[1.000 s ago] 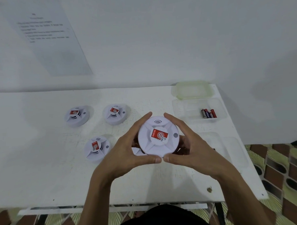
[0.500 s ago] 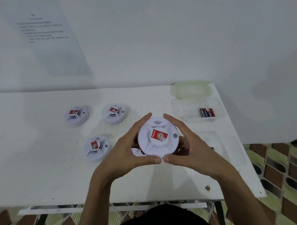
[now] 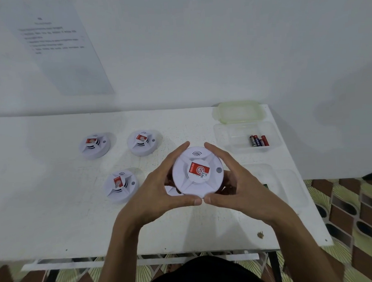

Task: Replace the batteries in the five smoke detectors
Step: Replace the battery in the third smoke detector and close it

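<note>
Above counter (image 3: 56, 210), centre-front: smoke detector (image 3: 196, 171) held up w/ both hands, face toward camera, red label visible.
Left hand (image 3: 159, 190): grip clamped on detector's left edge, thumb under near rim, fingers over far rim.
Right hand (image 3: 239, 184): grip clamped on right edge, same way; thumbs nearly touching at near rim.
Step in hand: prob. twisting detector body off its base, or back on. Can't tell which; underside hidden.
Next move needs: opposite turn btw. the two hands, firm hold on rim, then flip to reach battery bay. If closing, line up tabs before turning.
Other detectors: back-left detector (image 3: 94, 144) and back-middle detector (image 3: 143, 142) side by side, front-left detector (image 3: 120, 184) nearer, all flat on counter, face up. White sliver (image 3: 171, 190) peeking under left hand, maybe fifth unit or a base; unclear.
Batteries (image 3: 258, 140): small bunch lying in clear tray (image 3: 227, 137) at right, well apart from hands.
Lid (image 3: 239, 112): pale green, just behind tray, by wall.
Progress: not judgeable, no sign which units are done.
Counter: white, scuffed, small brown speck (image 3: 260, 234) near front right edge.
Room: plain white wall (image 3: 198, 44), printed sheet (image 3: 63, 46) stuck up at left, text too blurred to read; patterned floor (image 3: 354, 208) at right and below.
</note>
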